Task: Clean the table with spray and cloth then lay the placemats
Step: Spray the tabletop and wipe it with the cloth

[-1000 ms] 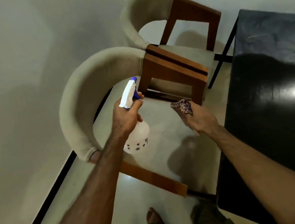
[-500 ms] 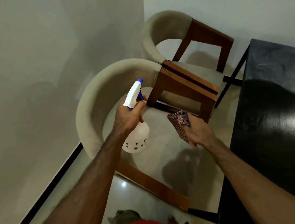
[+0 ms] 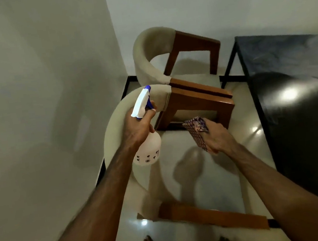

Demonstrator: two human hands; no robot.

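Item: table-cleaning run, opening stage.

Left hand (image 3: pixel 137 126): wrapped tight around the neck of the spray bottle (image 3: pixel 146 140), one finger hooked at the blue trigger below the white nozzle head. The translucent body hangs below the fist, upright, with a slight lean; the nozzle points up and away from the person.

Right hand (image 3: pixel 215 138): clenched on the cloth (image 3: pixel 196 131), a checked rag bunched in the fist with its loose end spilling out ahead of the knuckles. It is carried in the air, touching nothing else.

Table (image 3: pixel 301 114): dark, glossy top, off to the right of the right hand and apart from it. A bright glare sits on the near surface; whether the top is wet or wiped cannot be told. Neither hand is over it.

Near chair (image 3: pixel 119 129): cream curved back, wooden frame, directly beneath and beyond both hands. Far chair (image 3: pixel 147 61): same make, ahead of the left hand, against the wall.

Placemats: none in view.

Status, as a judgement: both tools are in hand and that is all that appears complete. Spraying the top, wiping it, and laying the placemats all look outstanding. Both hands must first travel rightward to the table.
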